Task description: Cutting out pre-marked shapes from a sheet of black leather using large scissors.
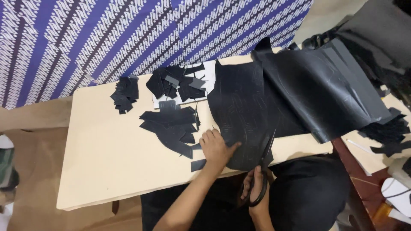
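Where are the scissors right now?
In the head view, the black scissors are low and right of centre, held in the right hand at the table's near edge, blades on the black sheet beside the left hand.

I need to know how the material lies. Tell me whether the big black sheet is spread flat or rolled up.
Partly both. The black sheet lies flat on the table under the left hand, while its far part curls up into a loose roll on the right.

Black sheet (257, 107), black scissors (263, 171), beige board (111, 158) — blue-and-white patterned cloth (107, 38).
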